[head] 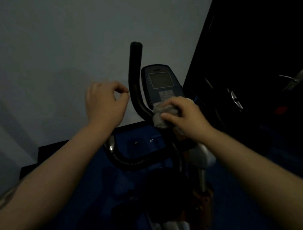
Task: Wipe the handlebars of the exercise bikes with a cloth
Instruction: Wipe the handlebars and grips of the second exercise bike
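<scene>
In dim light an exercise bike stands in front of me. Its black handlebar [135, 77] rises upright left of the console [161, 80] and loops low at the front. My right hand [187, 117] presses a crumpled grey cloth [162, 117] against the bar just below the console. My left hand [105, 102] hovers to the left of the upright bar, fingers curled loosely, thumb and forefinger near each other, holding nothing and not touching the bar.
A pale wall [67, 49] is close behind the bike. A dark panel [248, 51] stands at the right with another machine's metal parts [236, 98] beside it. The floor [101, 182] is blue. The bike's silver post [202, 157] runs down below my right wrist.
</scene>
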The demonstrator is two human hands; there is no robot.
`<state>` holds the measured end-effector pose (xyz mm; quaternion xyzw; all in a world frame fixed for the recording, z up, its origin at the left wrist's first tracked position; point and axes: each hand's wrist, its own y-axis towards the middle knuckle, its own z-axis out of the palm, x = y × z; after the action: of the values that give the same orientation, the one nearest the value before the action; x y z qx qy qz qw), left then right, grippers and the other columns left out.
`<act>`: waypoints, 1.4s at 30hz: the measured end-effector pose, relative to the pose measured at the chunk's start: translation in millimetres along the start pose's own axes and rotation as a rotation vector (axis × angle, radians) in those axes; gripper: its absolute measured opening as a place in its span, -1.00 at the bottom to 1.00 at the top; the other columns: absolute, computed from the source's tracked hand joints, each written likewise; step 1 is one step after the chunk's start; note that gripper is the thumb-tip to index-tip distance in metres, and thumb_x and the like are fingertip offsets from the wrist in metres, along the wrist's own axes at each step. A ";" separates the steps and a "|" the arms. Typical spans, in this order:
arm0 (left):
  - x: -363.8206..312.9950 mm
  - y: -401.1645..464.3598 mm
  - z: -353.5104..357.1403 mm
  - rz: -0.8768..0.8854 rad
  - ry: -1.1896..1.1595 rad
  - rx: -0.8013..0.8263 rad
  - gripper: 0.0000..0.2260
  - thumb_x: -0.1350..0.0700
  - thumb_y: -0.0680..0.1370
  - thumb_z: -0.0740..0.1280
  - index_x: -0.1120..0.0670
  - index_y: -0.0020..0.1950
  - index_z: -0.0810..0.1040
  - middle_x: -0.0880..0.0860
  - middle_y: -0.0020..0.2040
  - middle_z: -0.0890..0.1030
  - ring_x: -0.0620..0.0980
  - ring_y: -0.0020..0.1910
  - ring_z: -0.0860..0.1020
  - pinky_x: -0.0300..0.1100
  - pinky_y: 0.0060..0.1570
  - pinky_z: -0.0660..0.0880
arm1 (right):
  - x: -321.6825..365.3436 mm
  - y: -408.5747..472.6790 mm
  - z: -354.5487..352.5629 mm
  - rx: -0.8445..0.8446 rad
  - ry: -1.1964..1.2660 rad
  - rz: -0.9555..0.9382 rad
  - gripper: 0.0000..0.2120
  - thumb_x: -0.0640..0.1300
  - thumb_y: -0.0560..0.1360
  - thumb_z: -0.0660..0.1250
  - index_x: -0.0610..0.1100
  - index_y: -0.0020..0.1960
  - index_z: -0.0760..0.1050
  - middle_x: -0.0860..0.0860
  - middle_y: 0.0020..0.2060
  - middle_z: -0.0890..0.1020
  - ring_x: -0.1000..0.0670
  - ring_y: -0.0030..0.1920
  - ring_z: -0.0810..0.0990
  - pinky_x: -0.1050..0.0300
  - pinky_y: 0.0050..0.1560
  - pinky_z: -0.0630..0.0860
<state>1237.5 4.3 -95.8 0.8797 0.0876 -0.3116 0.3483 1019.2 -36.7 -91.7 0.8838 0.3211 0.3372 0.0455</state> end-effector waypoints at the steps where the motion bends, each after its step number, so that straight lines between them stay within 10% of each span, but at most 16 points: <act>1: -10.5 -5.1 -0.9 -0.055 -0.098 0.011 -0.87 0.05 0.46 0.27 -0.09 -0.10 0.62 -0.20 -0.34 0.46 -0.07 -0.15 0.50 -0.21 -0.02 0.32 | 4.0 -5.7 12.1 -0.081 0.043 0.068 -0.87 -0.15 0.46 0.40 -0.08 0.01 0.54 -0.02 -0.05 0.55 0.07 -0.03 0.51 0.26 -0.06 0.42; 4: -37.8 -44.5 2.0 -0.161 -0.410 0.165 -0.85 0.10 0.51 0.29 -0.17 -0.12 0.55 -0.23 -0.14 0.56 -0.36 -0.13 0.51 -0.52 -0.11 0.37 | -0.4 -63.7 32.7 -0.223 0.030 0.116 -0.88 -0.15 0.46 0.41 -0.04 0.00 0.55 0.06 -0.08 0.54 0.20 -0.08 0.49 0.46 -0.08 0.38; 9: -56.8 -127.1 17.9 -0.152 -0.288 0.499 -0.73 0.08 0.56 0.28 -0.14 0.25 0.45 -0.25 0.25 0.42 -0.21 0.30 0.36 -0.20 0.31 0.30 | -8.9 -124.0 11.1 -0.067 0.054 0.106 -0.85 -0.14 0.42 0.44 0.04 -0.04 0.59 0.15 -0.12 0.56 0.22 -0.05 0.54 0.44 -0.07 0.44; 23: -57.9 -134.5 30.1 0.084 0.121 0.581 -0.45 -0.06 0.64 0.04 -0.20 0.53 -0.20 -0.21 0.55 -0.18 -0.26 0.51 -0.17 -0.27 0.45 -0.17 | -25.7 -112.4 21.5 -0.309 0.012 0.366 -0.85 -0.04 0.48 0.36 0.10 0.05 0.55 0.10 -0.01 0.57 0.15 -0.04 0.53 0.23 -0.12 0.50; 33: -62.9 -133.4 26.6 0.052 0.144 0.596 -0.48 -0.03 0.64 0.07 -0.20 0.54 -0.09 -0.18 0.57 -0.07 -0.17 0.54 -0.03 -0.22 0.47 -0.04 | -33.1 -117.7 25.5 -0.097 -0.300 0.226 -0.89 -0.18 0.50 0.29 -0.06 0.02 0.47 0.00 0.00 0.54 -0.02 -0.11 0.55 0.14 -0.29 0.45; 38: -66.4 -138.1 20.4 -0.077 0.101 0.437 -0.57 0.05 0.62 0.15 -0.05 0.50 0.24 -0.08 0.49 0.30 -0.12 0.42 0.26 -0.25 0.34 0.18 | -26.4 -120.9 32.8 -0.386 0.013 0.246 -0.82 -0.17 0.52 0.33 -0.01 0.10 0.55 0.08 0.04 0.51 0.14 -0.03 0.50 0.30 -0.11 0.50; 42: -66.0 -141.8 16.6 -0.196 -0.035 0.295 -0.69 0.08 0.61 0.16 -0.09 0.35 0.42 -0.13 0.28 0.49 -0.23 0.20 0.40 -0.28 0.11 0.30 | -18.4 -104.8 37.5 -0.298 0.181 0.268 -0.78 -0.23 0.53 0.30 -0.05 0.13 0.56 0.13 0.00 0.45 0.30 -0.03 0.38 0.58 -0.04 0.33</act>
<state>1124.6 102.6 -144.1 0.9030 0.1204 -0.3688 0.1847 975.9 40.1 -162.1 0.8683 0.1501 0.4617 0.1015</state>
